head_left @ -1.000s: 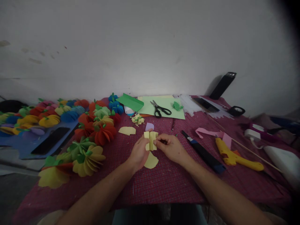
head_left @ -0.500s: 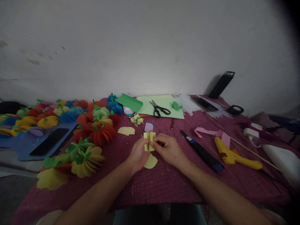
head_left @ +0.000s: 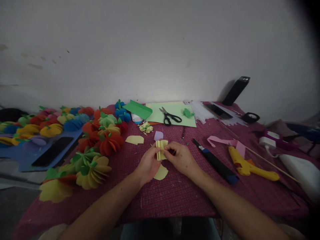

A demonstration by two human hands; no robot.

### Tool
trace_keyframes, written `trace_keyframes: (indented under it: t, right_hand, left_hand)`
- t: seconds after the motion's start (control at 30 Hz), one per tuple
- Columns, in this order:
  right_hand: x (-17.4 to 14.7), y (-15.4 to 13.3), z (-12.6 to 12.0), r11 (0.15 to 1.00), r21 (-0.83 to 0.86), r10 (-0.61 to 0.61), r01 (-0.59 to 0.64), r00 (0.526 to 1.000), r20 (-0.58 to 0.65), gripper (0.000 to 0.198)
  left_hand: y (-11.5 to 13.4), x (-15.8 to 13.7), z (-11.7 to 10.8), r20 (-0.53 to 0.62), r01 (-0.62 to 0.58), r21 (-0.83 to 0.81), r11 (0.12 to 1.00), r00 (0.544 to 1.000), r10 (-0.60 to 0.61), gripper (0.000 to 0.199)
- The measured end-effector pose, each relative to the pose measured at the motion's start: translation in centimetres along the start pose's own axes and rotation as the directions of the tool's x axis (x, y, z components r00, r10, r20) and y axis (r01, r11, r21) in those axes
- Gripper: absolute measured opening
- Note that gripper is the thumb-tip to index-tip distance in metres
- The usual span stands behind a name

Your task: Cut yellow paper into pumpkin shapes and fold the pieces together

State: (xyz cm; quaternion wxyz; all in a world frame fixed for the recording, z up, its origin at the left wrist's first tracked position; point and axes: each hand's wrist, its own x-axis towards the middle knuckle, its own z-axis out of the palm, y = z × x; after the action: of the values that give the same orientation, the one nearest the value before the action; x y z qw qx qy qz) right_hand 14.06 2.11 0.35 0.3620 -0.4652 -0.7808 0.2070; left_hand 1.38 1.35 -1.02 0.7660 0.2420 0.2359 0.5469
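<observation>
Between my two hands is a small stack of folded pale yellow paper, its folds standing up like pages. My left hand grips its left side with thumb and fingers. On the right side, the fingertips of my right hand pinch one of the leaves. A loose rounded yellow paper cutout lies on the cloth just below the hands. Beyond them rests a lilac paper piece, and a flat yellow paper piece is to the left of it.
Many colourful paper pumpkins crowd the left side. Black scissors lie on pale green paper at the back, near a pile of paper scraps. To the right are a dark-handled tool, a yellow glue gun and a pink strip.
The folded yellow paper has shifted slightly right and turned, so more upright folds show side by side. Both hands stay nearly in place, with the right fingers a little changed.
</observation>
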Motion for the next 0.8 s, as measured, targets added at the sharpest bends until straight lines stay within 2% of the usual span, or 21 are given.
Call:
trace_keyframes:
  t: [0.23,0.5,0.63,0.7,0.8]
  right_hand:
    - [-0.07,-0.12,-0.07,0.999,0.029,-0.018,0.018,1.0,-0.017,0.014]
    - [-0.03,0.03,-0.07,0.999,0.033,-0.001,0.001,1.0,-0.007,0.015]
    - [-0.09,0.12,0.08,0.994,0.088,0.066,-0.064,0.998,-0.016,0.006]
    - [-0.1,0.16,0.13,0.99,0.119,0.082,-0.078,0.996,-0.025,0.015]
    - [-0.06,0.26,0.19,0.995,0.101,0.019,-0.017,1.0,-0.017,0.017]
  left_hand:
    - [0.2,0.0,0.33,-0.102,0.017,-0.054,0.998,0.995,-0.023,0.027]
    - [0.18,-0.08,0.68,-0.122,0.019,0.066,0.998,0.992,-0.01,0.023]
    - [0.14,-0.1,0.66,-0.139,-0.007,0.047,0.999,0.99,0.014,0.032]
    - [0.13,-0.12,0.6,-0.156,-0.017,0.035,0.999,0.987,0.022,0.036]
    - [0.2,-0.16,0.46,-0.162,-0.018,0.022,1.0,0.987,0.021,0.04]
